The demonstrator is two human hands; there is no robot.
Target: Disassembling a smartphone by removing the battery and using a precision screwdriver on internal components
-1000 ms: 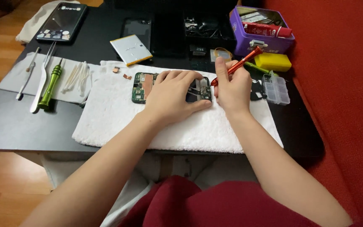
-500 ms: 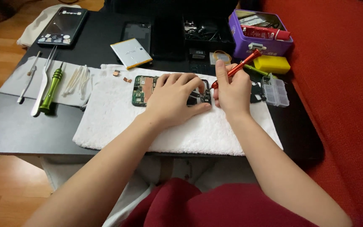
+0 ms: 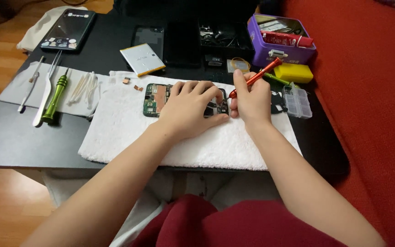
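An opened phone with a green circuit board (image 3: pixel 154 98) lies on a white towel (image 3: pixel 129 128). My left hand (image 3: pixel 188 110) rests flat over the phone's middle and pins it down with spread fingers. My right hand (image 3: pixel 251 101) grips an orange screwdriver (image 3: pixel 261 75) with its tip down at the phone's right end, just beside my left fingertips. Most of the phone is hidden under my left hand.
A grey cloth at the left holds a green screwdriver (image 3: pixel 56 97), tweezers (image 3: pixel 46 91) and cotton swabs (image 3: pixel 84 86). A battery (image 3: pixel 142 59), a dark phone panel (image 3: pixel 67 29), a purple tin (image 3: pixel 280 39), a yellow block (image 3: pixel 293 72) and a clear parts box (image 3: pixel 297 100) lie around. A red sofa is at the right.
Both hands stay on the phone; the screwdriver has barely shifted. The view has tilted slightly.
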